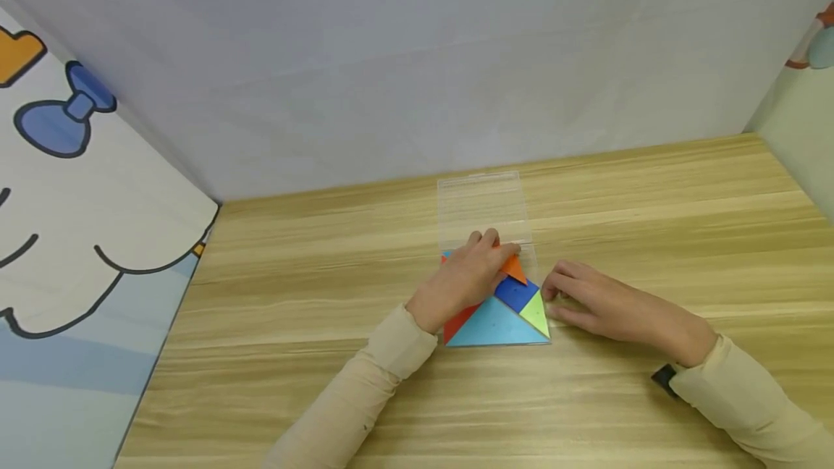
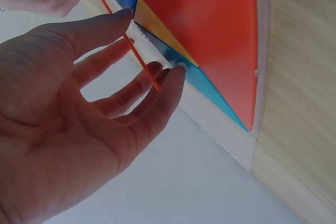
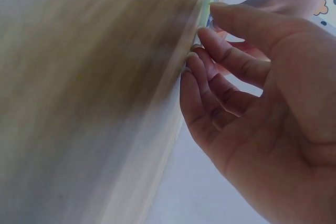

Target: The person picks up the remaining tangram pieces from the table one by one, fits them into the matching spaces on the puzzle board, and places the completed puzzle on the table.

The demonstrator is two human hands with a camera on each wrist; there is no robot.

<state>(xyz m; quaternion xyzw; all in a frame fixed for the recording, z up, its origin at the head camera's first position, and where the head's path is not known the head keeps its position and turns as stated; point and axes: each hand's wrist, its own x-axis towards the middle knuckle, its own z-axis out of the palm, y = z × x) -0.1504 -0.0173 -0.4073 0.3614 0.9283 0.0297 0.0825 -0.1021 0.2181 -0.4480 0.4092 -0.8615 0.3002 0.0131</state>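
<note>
My left hand (image 1: 465,273) pinches an orange triangle tangram piece (image 1: 515,267) over the upper part of a clear tray. Seen edge-on in the left wrist view, that triangle (image 2: 140,60) is a thin strip between thumb and fingers. Under and around the hand lie the other flat pieces: a red triangle (image 2: 210,19), a light blue triangle (image 1: 493,326), a dark blue piece (image 1: 516,294) and a light green piece (image 1: 537,314). At the tray's right edge is my right hand (image 1: 602,304), its fingers loosely bent and holding nothing; whether they touch the tray I cannot tell.
The tray's clear lid (image 1: 483,205) lies folded back behind it on the wood-grain table (image 1: 313,310). A pale wall (image 1: 417,71) rises along the table's far edge, and a cartoon-printed panel (image 1: 85,223) stands at the left. A small black object (image 1: 665,379) shows by the right cuff.
</note>
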